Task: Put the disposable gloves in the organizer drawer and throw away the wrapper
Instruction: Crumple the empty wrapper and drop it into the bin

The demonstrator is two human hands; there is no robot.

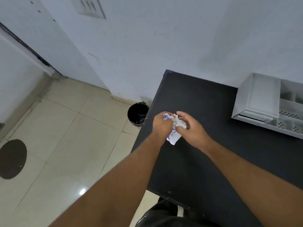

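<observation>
Wrapper (174,138) is crumpled over the bench (205,104); left grip (161,124) grasps it, right grip (191,126) pinches it, probably making it small for the bin (137,113).

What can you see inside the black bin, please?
Only a black liner shows inside the bin; its bottom is too dark to tell, and the table edge covers part of it.
</observation>
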